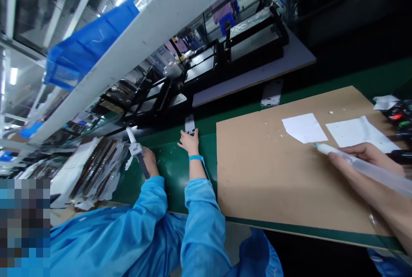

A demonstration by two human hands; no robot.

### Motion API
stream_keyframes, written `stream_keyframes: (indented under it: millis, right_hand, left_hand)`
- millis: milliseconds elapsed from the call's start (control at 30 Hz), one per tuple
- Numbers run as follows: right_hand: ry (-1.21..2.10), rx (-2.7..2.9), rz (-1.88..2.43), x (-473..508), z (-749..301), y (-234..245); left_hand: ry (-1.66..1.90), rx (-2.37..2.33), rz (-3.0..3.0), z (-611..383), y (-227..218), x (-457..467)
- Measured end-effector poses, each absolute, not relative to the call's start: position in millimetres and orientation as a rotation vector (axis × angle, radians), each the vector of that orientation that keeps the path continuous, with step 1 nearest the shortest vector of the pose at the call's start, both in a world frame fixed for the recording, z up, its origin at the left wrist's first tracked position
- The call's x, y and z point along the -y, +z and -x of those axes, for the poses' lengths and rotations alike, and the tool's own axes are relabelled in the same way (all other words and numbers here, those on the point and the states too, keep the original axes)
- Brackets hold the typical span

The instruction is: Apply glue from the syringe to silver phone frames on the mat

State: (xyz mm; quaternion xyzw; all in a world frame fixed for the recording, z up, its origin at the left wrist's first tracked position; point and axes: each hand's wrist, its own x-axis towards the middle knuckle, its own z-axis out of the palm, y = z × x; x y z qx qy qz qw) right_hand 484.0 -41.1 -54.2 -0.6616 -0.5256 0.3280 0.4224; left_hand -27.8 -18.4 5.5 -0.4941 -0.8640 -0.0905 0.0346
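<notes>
My right hand (370,171) comes in from the right edge, its fingers closed around a translucent, pen-like tube (380,175) with a small blue tip. That tip is just below a white paper piece (304,128) lying on the brown cardboard sheet (257,174). A second white paper piece (360,131) lies beyond my fingers. Whether the tip touches the cardboard, I cannot tell. Small white crumbs are scattered near the papers. Nowhere in the picture does my left hand show.
On the left, a co-worker in blue sleeves holds a grey tool (137,150) and touches a flat phone-sized part (189,124) on the green mat (174,169). Another flat part (272,93) lies behind the cardboard. A dark device with a red light (399,118) stands right.
</notes>
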Motion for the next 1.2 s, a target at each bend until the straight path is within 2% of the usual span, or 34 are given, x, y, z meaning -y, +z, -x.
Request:
stream_keyframes:
  millis: [133, 233, 333, 433, 500, 600, 733, 800, 1000, 1200]
  right_hand:
    - [0.77, 1.362, 1.556, 41.1, -483.6, -57.2]
    - [0.789, 1.339, 1.569, 38.2, -484.2, -62.3]
    - [0.865, 1.331, 1.572, 35.1, -483.9, -68.7]
    - [0.904, 1.367, 1.503, 33.6, -479.4, -68.4]
    - [0.879, 1.357, 1.45, 33.5, -474.7, -62.2]
    - [0.869, 1.34, 1.395, 34.9, -469.2, -48.9]
    - [0.908, 1.349, 1.396, 37.1, -468.5, -39.6]
    - [0.906, 1.345, 1.403, 37.5, -469.5, -40.8]
    - [0.874, 1.349, 1.409, 39.7, -472.1, -52.9]
    - [0.912, 1.312, 1.36, 46.4, -473.4, -50.3]
  left_hand:
    - [-0.523, 2.722, 1.161, 17.0, 10.2, 26.2]
    - [-0.679, 2.713, 1.122, -1.9, 10.4, 36.2]
    - [-0.831, 2.683, 1.466, -21.0, 6.5, 56.7]
    - [-1.015, 2.635, 2.136, -28.2, 1.6, 75.8]
    - [-0.995, 2.627, 2.298, -30.6, -0.1, 78.6]
    - [-0.86, 2.673, 2.113, -47.1, 0.2, 70.0]
    - [-0.335, 2.696, 1.992, -96.9, -0.4, 58.0]
    - [-0.212, 2.642, 2.077, -123.1, -2.5, 54.9]
    - [-0.297, 2.357, 2.432, -168.1, -17.5, 45.5]
    - [-0.606, 2.256, 2.729, -183.1, -43.7, 42.9]
